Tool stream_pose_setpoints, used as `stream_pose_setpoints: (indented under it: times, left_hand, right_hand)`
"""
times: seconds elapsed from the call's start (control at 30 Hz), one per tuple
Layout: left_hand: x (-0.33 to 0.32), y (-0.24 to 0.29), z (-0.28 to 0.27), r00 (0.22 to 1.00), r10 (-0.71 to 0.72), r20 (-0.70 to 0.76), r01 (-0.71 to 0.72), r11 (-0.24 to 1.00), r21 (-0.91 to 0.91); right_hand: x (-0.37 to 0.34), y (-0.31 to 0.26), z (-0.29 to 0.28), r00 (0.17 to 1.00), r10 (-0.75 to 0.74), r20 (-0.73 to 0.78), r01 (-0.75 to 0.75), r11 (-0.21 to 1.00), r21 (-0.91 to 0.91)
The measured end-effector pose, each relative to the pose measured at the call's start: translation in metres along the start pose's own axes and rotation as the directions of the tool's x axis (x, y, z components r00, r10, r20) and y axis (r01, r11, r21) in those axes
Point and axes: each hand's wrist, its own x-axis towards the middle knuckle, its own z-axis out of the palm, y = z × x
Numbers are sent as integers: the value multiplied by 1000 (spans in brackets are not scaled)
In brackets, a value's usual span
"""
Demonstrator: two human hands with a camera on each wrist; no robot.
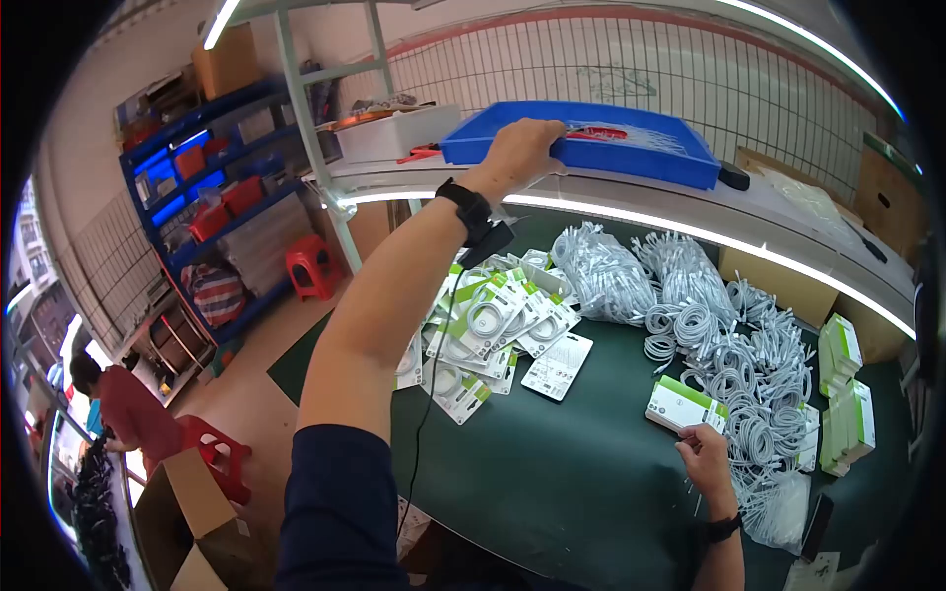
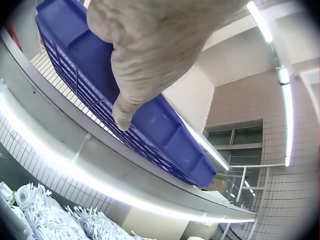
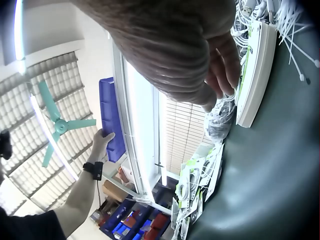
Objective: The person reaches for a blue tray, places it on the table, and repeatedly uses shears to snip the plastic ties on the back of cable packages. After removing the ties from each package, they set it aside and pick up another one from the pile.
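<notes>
My left hand (image 1: 527,148) is raised over the front wall of a blue plastic tray (image 1: 591,163) on the shelf. Its thumb (image 2: 124,112) lies outside the slotted wall, while the other fingers are hidden behind it. Inside the tray are a red-handled tool (image 1: 599,132) and thin white ties (image 1: 655,141). Low over the table, my right hand (image 1: 708,461) has loosely bent fingers (image 3: 225,65), with nothing visible held in them. It is beside a stack of white-and-green packaging cards (image 1: 680,402).
Packaged cables (image 1: 488,320) are heaped on the left of the green table (image 1: 572,463). Bundled white cables (image 1: 734,364) spread across the right, near green-and-white boxes (image 1: 847,428). A lit shelf edge (image 1: 631,222) crosses above. Another person (image 1: 138,409) is at the far left.
</notes>
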Motion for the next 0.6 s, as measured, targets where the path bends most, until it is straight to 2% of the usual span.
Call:
stream_pose_setpoints:
  times: [0.13,0.17,0.3,0.33,0.47,0.5,0.57,0.6]
  left_hand:
    - [-8,9,-30,999,52,-17,-52,998,-22]
    - [-9,5,-31,990,113,-79,-114,993,-9]
    - [-22,18,-70,998,-62,1,62,998,-34]
    - [-29,18,-79,998,-66,0,66,997,-28]
    - [-78,33,-119,996,-80,-33,80,997,4]
    - [-96,43,-131,996,-81,-43,82,997,12]
    - [-137,61,-148,994,-11,-111,11,1000,-1]
    - [-156,78,-159,996,-38,-77,38,999,-8]
  right_hand:
    - [1,-16,0,999,-41,-5,41,999,-32]
    - [-1,-22,-1,999,-44,4,44,998,-37]
    - [-7,-30,0,1000,-26,16,25,1000,3]
    - [-7,-32,-1,999,-27,22,27,1000,11]
    - [-8,-34,-7,999,-31,8,31,999,23]
    - [-7,-36,-11,999,-39,-2,39,999,-24]
    - [-7,-38,-19,999,22,-39,-22,1000,-3]
    - [-6,-35,-24,998,37,-56,-37,999,4]
